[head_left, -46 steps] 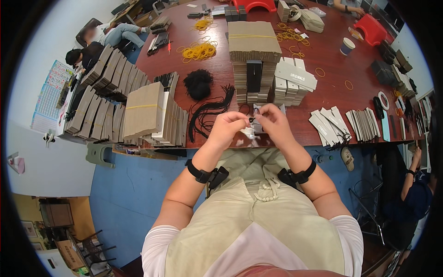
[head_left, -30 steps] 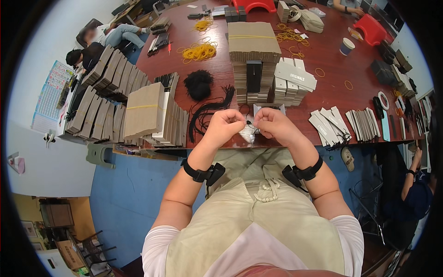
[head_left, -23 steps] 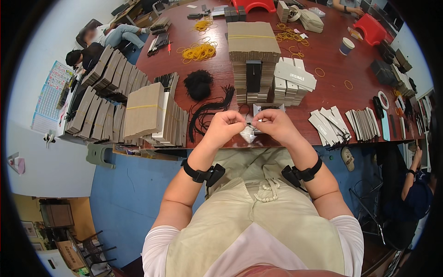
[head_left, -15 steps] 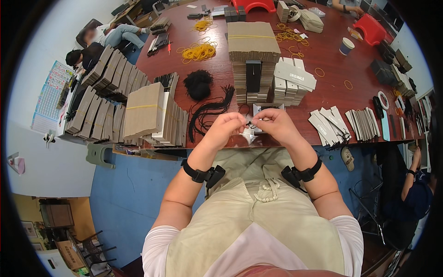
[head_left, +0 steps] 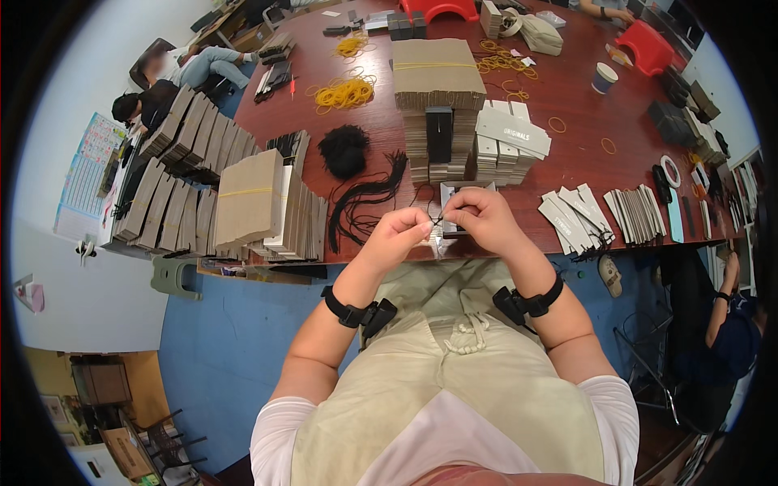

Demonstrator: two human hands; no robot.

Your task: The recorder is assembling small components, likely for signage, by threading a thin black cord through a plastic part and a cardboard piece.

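Observation:
My left hand (head_left: pixel 399 235) and my right hand (head_left: pixel 485 220) meet at the table's front edge, both closed in a pinch. Between the fingertips runs a thin black cord (head_left: pixel 436 219); its exact loop or knot is too small to make out. Partly covered by my right hand is a small white-rimmed box (head_left: pixel 445 193). Left of my hands lies a bundle of loose black cords (head_left: pixel 366 197), with a fluffy black ball of cord (head_left: pixel 344 151) behind it. White tags with black cords (head_left: pixel 571 219) are fanned out to the right.
Tall stacks of banded grey cardboard (head_left: pixel 438 77) and white cards (head_left: pixel 512 134) stand just beyond my hands. More cardboard stacks (head_left: pixel 250 198) crowd the left. Yellow rubber bands (head_left: pixel 344 93), a paper cup (head_left: pixel 604 79) and a tape roll (head_left: pixel 670 172) lie farther off. Other people sit around the table.
Both hands remain pinched on the cord; the fingers have shifted slightly, and the cord stretch between them shows more plainly. The whole view has moved a little.

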